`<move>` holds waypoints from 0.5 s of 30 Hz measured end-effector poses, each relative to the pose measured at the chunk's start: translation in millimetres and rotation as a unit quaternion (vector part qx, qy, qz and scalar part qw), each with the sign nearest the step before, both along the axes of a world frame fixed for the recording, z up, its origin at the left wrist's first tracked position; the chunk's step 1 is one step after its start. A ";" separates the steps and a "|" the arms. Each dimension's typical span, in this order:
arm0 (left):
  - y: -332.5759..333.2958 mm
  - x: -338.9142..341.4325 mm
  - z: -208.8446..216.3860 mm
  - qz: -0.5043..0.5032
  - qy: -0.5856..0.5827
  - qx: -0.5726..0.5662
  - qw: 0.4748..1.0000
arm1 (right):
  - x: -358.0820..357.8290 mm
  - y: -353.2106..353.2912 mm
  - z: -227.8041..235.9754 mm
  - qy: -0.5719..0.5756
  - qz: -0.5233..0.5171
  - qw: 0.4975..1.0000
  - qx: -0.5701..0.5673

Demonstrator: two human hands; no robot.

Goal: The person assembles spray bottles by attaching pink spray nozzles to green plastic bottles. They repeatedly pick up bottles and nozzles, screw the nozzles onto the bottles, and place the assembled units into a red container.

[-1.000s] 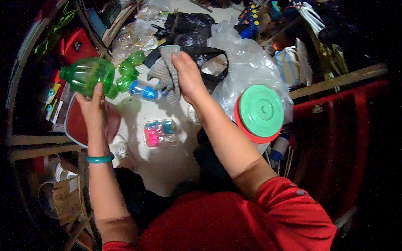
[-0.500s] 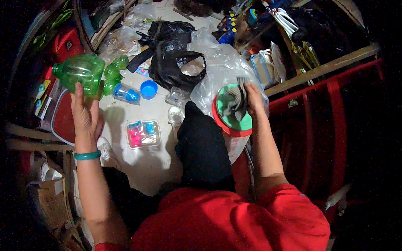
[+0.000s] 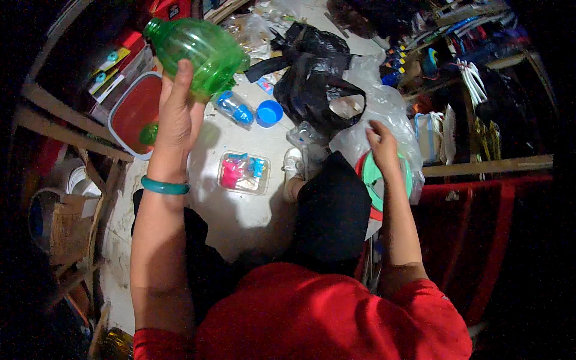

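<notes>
My left hand (image 3: 178,114) grips a large see-through green plastic bottle (image 3: 195,54), its neck pointing up and left. My right hand (image 3: 384,144) is open, with no object showing in it, thumb and fingers a little apart. It hovers by a round green and red lid or basin (image 3: 403,180), partly covered by my forearm. Beneath and beyond that hand spreads a clear plastic bag (image 3: 354,141). The striped grey cloth from before is not visible now.
On the floor are a black plastic bag (image 3: 312,87), a blue cup (image 3: 269,113), a clear bottle with blue inside (image 3: 234,109), and a clear tub (image 3: 244,174) with pink and blue pieces. A red basin (image 3: 135,114) stands left; wooden shelving (image 3: 486,168) lines the right.
The grey cloth has left my right hand, which moved down and is now open. My left hand still holds the green bottle. The whole view has shifted, with things now further right.
</notes>
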State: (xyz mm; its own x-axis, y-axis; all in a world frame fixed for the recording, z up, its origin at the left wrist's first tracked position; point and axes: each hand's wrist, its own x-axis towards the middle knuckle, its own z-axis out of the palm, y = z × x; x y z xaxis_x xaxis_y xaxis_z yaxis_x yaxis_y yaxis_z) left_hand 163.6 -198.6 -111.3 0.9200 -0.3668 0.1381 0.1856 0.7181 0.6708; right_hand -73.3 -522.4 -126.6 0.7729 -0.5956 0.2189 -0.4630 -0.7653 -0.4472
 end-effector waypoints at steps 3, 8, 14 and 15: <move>0.6 0.9 5.9 0.007 0.008 -0.001 1.000 | 76.7 65.6 -22.8 0.147 0.127 0.979 0.061; -5.3 8.8 12.1 -0.006 -0.070 0.033 0.997 | 116.2 141.9 -141.9 0.451 0.340 0.825 0.010; -2.0 21.5 9.5 0.004 -0.054 0.065 0.996 | 67.1 167.5 -262.2 0.542 0.307 0.780 0.058; -1.8 23.8 5.8 0.003 -0.057 0.076 0.995 | 57.4 163.7 -285.5 0.526 0.321 0.784 0.065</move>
State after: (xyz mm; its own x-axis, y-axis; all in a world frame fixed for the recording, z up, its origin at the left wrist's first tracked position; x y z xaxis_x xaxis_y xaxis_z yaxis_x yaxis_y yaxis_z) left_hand 187.4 -200.3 -105.5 0.9038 -0.3860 0.1848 0.0983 0.6075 0.7882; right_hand -15.9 -358.7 -412.2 0.6342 0.0270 -0.7727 -0.1659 -0.9714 -0.1701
